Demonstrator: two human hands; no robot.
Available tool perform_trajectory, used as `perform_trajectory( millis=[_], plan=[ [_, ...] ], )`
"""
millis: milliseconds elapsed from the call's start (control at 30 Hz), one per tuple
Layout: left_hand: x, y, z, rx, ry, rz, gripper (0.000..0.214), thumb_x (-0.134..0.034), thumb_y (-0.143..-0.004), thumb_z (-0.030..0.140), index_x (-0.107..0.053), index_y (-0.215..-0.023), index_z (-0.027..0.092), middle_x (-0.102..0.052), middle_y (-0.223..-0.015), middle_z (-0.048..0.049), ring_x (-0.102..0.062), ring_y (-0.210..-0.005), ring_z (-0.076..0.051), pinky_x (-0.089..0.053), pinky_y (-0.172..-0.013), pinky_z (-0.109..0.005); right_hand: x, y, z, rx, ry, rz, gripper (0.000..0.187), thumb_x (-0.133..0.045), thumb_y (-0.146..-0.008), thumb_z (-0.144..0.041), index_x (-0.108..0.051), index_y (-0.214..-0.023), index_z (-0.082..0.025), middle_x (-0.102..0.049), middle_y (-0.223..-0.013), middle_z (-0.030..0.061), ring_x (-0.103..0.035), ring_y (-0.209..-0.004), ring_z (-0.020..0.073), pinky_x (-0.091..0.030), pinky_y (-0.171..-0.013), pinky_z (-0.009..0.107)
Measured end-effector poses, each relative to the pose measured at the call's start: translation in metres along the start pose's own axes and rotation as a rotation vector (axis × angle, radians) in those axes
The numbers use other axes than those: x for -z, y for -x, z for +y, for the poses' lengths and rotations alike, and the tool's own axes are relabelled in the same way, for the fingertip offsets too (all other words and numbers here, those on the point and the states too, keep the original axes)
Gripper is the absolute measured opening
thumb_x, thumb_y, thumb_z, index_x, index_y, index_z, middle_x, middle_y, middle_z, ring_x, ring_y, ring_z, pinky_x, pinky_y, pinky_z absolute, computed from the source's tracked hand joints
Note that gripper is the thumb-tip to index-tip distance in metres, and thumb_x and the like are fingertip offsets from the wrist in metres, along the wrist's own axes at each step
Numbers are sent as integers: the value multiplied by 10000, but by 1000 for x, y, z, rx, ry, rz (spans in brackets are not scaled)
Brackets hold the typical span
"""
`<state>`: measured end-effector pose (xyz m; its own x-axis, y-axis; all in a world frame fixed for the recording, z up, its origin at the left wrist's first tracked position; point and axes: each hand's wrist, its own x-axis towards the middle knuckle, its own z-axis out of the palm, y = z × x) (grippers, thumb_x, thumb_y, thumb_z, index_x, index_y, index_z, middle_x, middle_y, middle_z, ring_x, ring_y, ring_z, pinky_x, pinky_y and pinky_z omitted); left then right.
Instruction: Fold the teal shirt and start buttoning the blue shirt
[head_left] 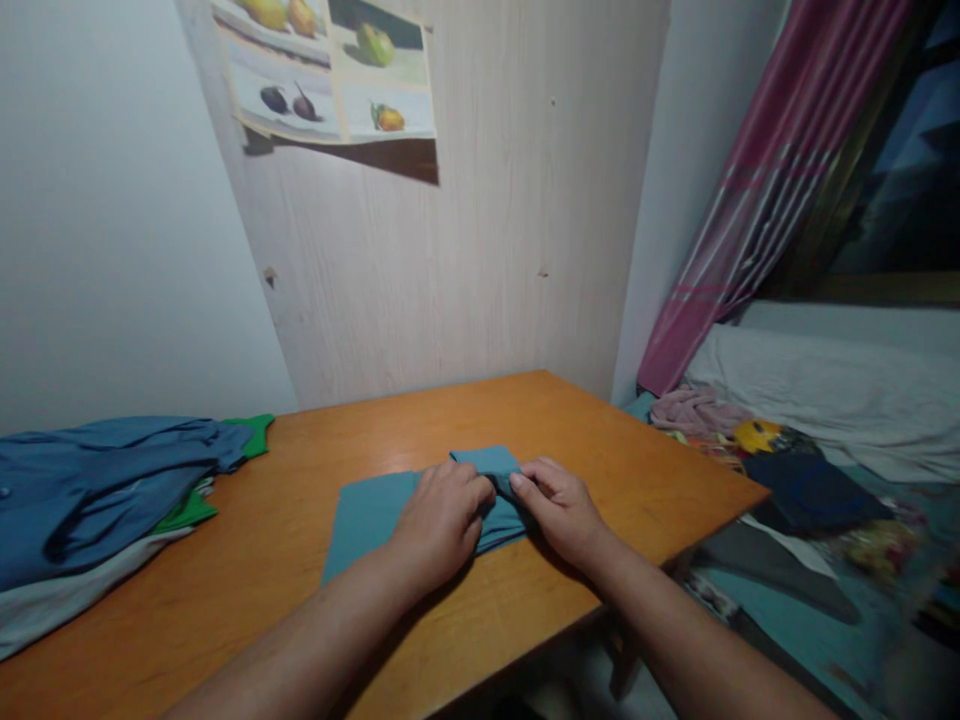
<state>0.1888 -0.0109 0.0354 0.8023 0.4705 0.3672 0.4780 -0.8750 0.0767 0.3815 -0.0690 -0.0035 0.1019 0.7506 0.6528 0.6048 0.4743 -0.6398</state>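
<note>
A teal-blue cloth garment (371,515) lies partly folded on the wooden table; its exact kind cannot be made out. Its left part is flat, while the right part is gathered in layers under my hands. My left hand (442,510) rests over the middle of it, fingers curled and pinching a dark raised edge. Close by on the right, my right hand (555,500) grips the same edge between thumb and fingers. A flap of the cloth sticks out beyond the hands toward the wall.
Blue, green and white clothes (112,480) are heaped at the table's left. The table's (637,450) right edge borders a lower surface strewn with cloths, including a dark blue one (810,490). Behind stands a wall with a fruit poster (337,75); a pink curtain (750,230) hangs right.
</note>
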Motion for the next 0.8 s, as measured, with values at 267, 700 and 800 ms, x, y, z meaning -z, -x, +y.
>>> perform_trajectory(
  millis=[267, 700, 800],
  plan=[
    [-9, 0, -4, -160, 102, -148, 436, -472, -876, 157, -607, -1266, 296, -654, -1266, -36, -521, -1209, -266, -375, -1024, -444, 1, 2, 4, -38, -70, 41, 256, -531, -965, -382, -673, -848, -204, -600, -791, 19, -564, -758, 165, -437, -692, 288],
    [-2, 2, -21, -11, 81, -148, 241, -551, -883, 397, -723, -960, 248, -625, -1024, -69, -539, -1037, -272, -424, -941, -441, 2, 3, -5, 153, 238, -224, 239, -552, -952, -324, -706, -803, -218, -637, -748, 16, -562, -771, 167, -375, -751, 326],
    [-3, 4, -28, -1, 144, -161, 211, -550, -865, 316, -724, -978, 278, -628, -1044, -46, -535, -1052, -256, -414, -957, -427, 1, 4, -5, 173, 266, -243, 207, -570, -942, -332, -730, -856, -233, -654, -765, 18, -571, -783, 170, -359, -753, 334]
  ],
)
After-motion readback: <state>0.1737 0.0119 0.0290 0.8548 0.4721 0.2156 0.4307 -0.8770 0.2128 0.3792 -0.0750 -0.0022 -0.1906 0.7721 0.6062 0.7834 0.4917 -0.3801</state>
